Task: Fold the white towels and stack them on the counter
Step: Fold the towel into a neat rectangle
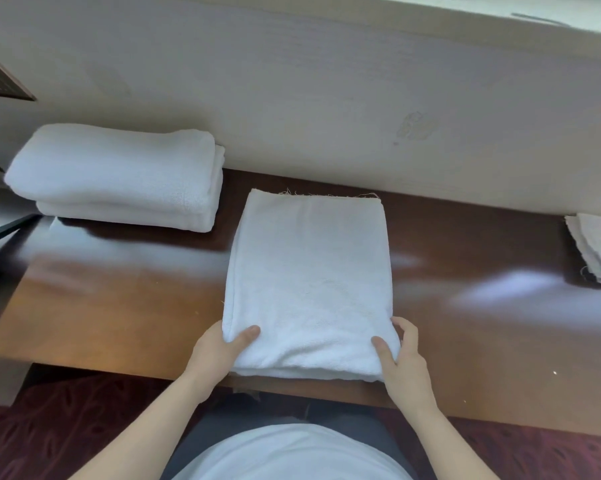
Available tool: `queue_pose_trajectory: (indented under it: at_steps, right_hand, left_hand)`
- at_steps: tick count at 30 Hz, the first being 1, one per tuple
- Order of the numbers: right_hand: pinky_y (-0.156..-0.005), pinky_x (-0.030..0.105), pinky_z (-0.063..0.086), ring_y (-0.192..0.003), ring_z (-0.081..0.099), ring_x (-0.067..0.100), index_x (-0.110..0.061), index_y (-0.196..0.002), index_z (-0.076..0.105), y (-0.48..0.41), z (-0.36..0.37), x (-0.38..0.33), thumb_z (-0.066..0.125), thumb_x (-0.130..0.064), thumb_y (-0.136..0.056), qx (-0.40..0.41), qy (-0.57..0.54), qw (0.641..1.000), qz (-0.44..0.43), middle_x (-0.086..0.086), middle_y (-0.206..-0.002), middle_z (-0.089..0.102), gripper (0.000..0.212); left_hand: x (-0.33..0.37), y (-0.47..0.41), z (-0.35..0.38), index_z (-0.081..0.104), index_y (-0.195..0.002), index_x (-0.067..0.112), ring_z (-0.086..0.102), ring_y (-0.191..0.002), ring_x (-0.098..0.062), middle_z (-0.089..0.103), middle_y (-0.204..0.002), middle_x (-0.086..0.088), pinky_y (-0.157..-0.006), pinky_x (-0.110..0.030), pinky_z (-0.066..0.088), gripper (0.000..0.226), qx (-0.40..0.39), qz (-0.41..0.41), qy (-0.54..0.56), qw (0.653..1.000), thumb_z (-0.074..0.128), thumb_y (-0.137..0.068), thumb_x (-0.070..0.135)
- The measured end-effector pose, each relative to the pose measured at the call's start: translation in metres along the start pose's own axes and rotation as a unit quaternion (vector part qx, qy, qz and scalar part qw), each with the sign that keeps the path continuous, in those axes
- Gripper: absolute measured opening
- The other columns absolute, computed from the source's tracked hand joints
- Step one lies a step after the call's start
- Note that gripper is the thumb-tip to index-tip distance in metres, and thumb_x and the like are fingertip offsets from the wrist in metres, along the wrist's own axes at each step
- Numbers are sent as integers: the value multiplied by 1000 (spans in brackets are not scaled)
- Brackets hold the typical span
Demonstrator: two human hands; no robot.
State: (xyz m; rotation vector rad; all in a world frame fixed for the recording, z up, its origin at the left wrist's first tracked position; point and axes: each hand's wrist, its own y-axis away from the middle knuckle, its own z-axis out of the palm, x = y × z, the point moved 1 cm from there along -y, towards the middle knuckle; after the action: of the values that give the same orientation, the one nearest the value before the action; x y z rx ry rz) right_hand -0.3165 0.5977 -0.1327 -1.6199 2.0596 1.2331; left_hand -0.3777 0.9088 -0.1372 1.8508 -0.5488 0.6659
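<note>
Left hand [219, 348] and right hand [404, 358] pinched the folded towel [309, 271] by its near corners, long axis twelve-to-six, towel stack [119, 174] at ten o'clock.

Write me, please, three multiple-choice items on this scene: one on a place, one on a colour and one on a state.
1. Where is the stack of folded towels?
A. far left, by the wall
B. on the floor
C. under the hands
2. What colour is the counter?
A. white
B. brown
C. green
3. How is the middle towel held?
A. by neither hand
B. by one hand only
C. by the left hand and right hand, at its near corners
1 A: it lies at the counter's far left end. 2 B: glossy brown wood shows. 3 C: each hand pinches a near corner.
</note>
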Motion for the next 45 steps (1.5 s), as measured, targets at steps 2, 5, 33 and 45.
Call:
queue_pose_trajectory:
  at_steps: [2,5,33,45]
  right_hand:
    - [-71,31,48,-88,63,13,-46,-131,30,4,2,4,51,-36,-99,-8,8,1000,-11,-12,-111,63,39]
    - [-75,34,43,-91,59,20,-43,-135,32,11,12,8,46,-32,-102,-7,46,999,-11,-10,-121,59,38]
    - [-69,33,23,-82,41,30,-11,-73,48,-120,-7,-45,54,-20,-99,121,41,990,-63,4,-78,47,28]
    - [-71,33,39,-88,55,22,-16,-105,48,-159,-22,-79,56,-36,-96,119,-15,993,-9,2,-103,55,24]
  left_hand:
    - [-4,-2,-4,59,-111,25,68,-88,-20,70,-103,3,-59,-31,55,39,-9,-5,-7,1000,73,-84,49]
    - [-11,-3,-10,50,-107,18,64,-83,-15,64,-99,2,-58,-28,49,49,26,7,-101,995,70,-83,57]
    - [87,-101,4,59,-116,12,60,-107,-27,64,-113,-7,-96,-43,47,45,72,89,9,993,45,-100,52]
    - [113,-118,4,53,-113,24,54,-99,-13,57,-110,7,-82,-27,38,31,95,76,-36,992,54,-97,50]
